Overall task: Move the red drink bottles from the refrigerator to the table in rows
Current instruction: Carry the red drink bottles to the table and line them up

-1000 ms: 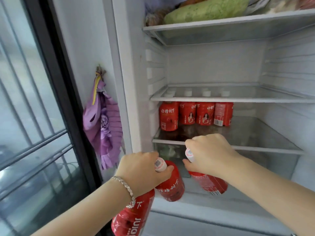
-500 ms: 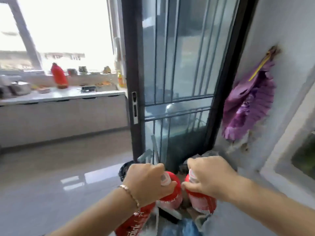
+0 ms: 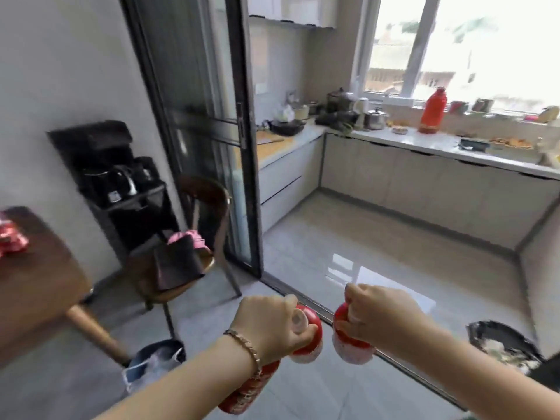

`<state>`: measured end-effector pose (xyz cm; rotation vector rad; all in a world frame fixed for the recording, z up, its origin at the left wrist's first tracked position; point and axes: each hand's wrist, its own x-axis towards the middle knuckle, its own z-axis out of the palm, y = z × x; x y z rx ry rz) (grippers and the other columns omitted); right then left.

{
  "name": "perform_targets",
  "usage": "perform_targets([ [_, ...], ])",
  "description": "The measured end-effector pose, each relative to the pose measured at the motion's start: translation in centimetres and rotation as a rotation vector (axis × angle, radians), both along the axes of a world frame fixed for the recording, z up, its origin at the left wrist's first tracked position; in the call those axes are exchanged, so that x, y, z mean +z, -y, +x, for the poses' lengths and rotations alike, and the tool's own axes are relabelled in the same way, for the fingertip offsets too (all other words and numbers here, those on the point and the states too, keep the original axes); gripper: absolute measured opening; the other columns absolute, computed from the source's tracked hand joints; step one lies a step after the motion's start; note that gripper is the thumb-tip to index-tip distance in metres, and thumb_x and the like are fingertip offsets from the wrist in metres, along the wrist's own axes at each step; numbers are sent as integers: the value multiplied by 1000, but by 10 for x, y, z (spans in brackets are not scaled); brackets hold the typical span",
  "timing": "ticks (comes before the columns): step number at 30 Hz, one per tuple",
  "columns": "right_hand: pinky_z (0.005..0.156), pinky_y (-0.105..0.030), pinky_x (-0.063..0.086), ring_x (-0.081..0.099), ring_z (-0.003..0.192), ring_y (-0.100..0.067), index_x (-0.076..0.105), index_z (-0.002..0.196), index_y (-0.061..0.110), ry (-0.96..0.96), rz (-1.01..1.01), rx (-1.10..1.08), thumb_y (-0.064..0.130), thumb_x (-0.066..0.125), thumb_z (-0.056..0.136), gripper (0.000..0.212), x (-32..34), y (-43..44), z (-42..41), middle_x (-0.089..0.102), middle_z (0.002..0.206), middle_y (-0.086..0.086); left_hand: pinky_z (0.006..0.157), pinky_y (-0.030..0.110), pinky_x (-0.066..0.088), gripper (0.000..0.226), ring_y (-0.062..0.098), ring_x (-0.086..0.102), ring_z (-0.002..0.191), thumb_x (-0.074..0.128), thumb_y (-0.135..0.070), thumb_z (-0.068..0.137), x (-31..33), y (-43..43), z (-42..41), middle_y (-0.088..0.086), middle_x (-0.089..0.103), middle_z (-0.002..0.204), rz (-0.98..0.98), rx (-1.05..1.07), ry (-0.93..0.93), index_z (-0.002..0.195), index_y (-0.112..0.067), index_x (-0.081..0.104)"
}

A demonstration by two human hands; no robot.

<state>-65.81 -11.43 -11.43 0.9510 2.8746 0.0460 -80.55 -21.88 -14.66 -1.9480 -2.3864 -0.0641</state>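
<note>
Our left hand (image 3: pixel 272 325) grips two red plastic drink bottles (image 3: pixel 313 324), our right hand (image 3: pixel 381 316) a third red bottle (image 3: pixel 348 350); all hang beneath curled fingers (image 3: pixel 356 307). The dark wooden surface (image 3: pixel 39 277) lies well left of them, so we'd grip the necks firmly, then stand each upright in line.

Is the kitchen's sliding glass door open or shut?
Open: the sliding door stands aside, and the counter shows unobstructed past its frame edge.

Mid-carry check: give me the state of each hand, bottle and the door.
Left hand: grips first bottle by its top.
Second bottle: below that wrist, grip hidden.
Right hand: grips third bottle by its top.
Sliding door: open.
Red flask: upright on counter.
Red things on table: blurred, state unclear.
</note>
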Motion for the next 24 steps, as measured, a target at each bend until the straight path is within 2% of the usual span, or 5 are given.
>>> perform_targets([
  [5,68,-26,43,57,90,-21,49,116,19,20,-115,218,51,44,92,41,-6,46,-165,62,113,1,71,29,36,54,21,60,96,36,-66,85,-8,83,-131,2,65,103,-42,310,54,102,-18,53],
  [10,81,-28,55,63,96,-17,48,121,20,16,-185,428,47,48,92,40,-17,85,-308,63,112,1,69,28,34,43,20,59,88,37,-62,87,-13,149,-230,1,63,96,-21,636,131,86,-20,41],
  [15,71,-26,52,62,88,-15,50,111,21,8,-193,577,52,49,89,38,-40,115,-432,60,96,6,74,31,43,40,24,62,92,45,-60,84,-26,193,-318,2,65,99,-27,874,182,83,-21,39],
  [19,67,-25,41,55,82,-15,50,109,20,25,-204,734,53,48,89,39,-45,139,-529,54,92,6,66,28,43,42,19,57,74,43,-64,83,-30,219,-390,-3,58,83,14,1060,227,82,-22,40],
  [24,74,-25,48,57,86,-13,49,114,22,84,-268,833,55,49,89,41,-51,177,-640,60,106,5,59,24,39,43,12,50,67,44,-66,82,-29,257,-473,-7,50,76,101,1244,275,81,-24,36],
])
